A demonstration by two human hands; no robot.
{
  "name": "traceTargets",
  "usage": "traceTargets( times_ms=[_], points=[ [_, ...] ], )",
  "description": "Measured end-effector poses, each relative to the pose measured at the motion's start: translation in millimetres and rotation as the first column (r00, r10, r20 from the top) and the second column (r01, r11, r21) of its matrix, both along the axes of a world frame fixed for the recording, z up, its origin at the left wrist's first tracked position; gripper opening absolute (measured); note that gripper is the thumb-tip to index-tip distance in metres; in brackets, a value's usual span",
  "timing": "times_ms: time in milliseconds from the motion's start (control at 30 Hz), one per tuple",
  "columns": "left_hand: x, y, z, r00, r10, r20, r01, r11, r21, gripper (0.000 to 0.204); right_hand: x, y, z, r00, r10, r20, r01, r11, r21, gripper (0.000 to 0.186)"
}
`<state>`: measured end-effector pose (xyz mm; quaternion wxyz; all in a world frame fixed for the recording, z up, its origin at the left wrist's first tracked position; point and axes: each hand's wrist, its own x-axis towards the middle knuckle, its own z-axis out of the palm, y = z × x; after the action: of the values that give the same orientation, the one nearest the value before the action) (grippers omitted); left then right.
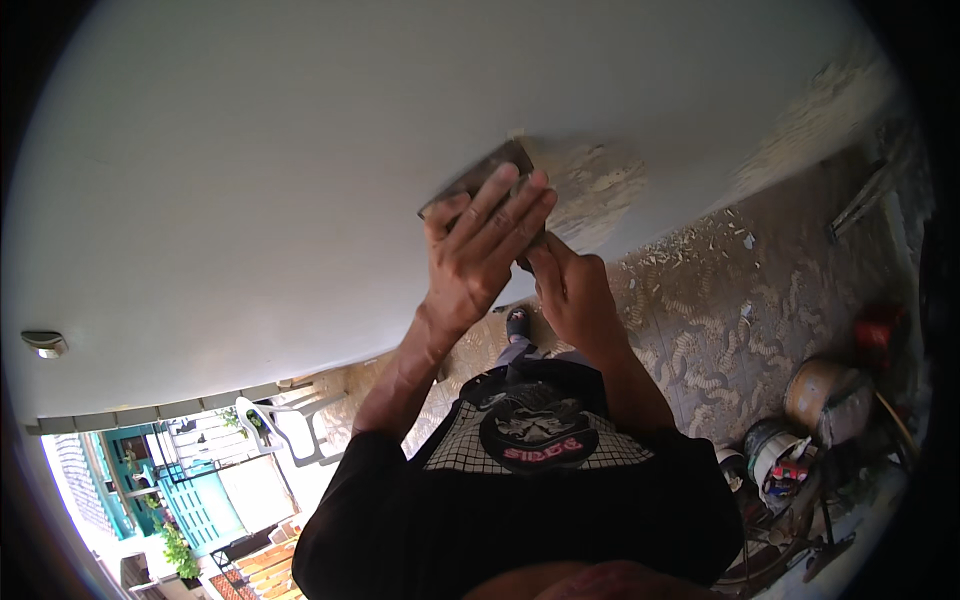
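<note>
Against the pale wall (270, 190), near its lower edge, a wide scraper (476, 182) lies under my left hand (475, 250), whose fingers are stretched out and pressed flat over the blade. My right hand (578, 292), just beside it, is closed around the handle, mostly hidden by my fingers; I cannot tell whether my two hands touch. A rough, flaky patch (600, 185) of wall sits just right of the blade, and another is near the wall's far right end. Left, close to the wall's lower edge, is a small oval fitting (45, 345). Pale flakes (690, 240) litter the patterned floor (715, 345) along the wall's foot. My shoe (517, 322) stands below my hands. Toward the floor's right side are a red bucket (880, 332) and a round tub (825, 400); well off to the left is a white plastic chair (300, 425).
</note>
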<state>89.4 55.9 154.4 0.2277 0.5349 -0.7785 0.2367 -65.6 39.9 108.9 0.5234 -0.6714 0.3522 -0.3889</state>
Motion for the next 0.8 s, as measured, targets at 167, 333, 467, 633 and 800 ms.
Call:
traceTargets(
  times_ms=[167,333,467,633,800],
  points=[
    [14,12,-28,1.0,0.023,-0.005,-0.023,0.999,-0.024,0.032,10,9,-26,0.998,0.01,-0.058,-0.015,0.996,-0.089,0.029],
    [9,5,-18,1.0,0.018,-0.004,-0.018,1.0,-0.02,0.032,8,4,-16,0.998,0.021,-0.056,-0.023,0.999,-0.049,0.027],
    [9,11,-25,0.999,0.028,-0.018,-0.028,1.0,0.001,0.035,9,10,-22,1.0,0.015,-0.002,-0.015,0.999,-0.031,0.025],
    [13,0,-10,0.997,-0.021,0.071,0.023,0.999,-0.033,0.037,8,-2,-12,0.999,0.025,-0.03,-0.026,0.999,-0.024,0.026],
    [6,12,-22,1.0,0.019,-0.008,-0.019,0.999,0.032,0.034,7,8,-21,1.0,0.019,-0.017,-0.019,1.0,-0.001,0.029]
  ],
)
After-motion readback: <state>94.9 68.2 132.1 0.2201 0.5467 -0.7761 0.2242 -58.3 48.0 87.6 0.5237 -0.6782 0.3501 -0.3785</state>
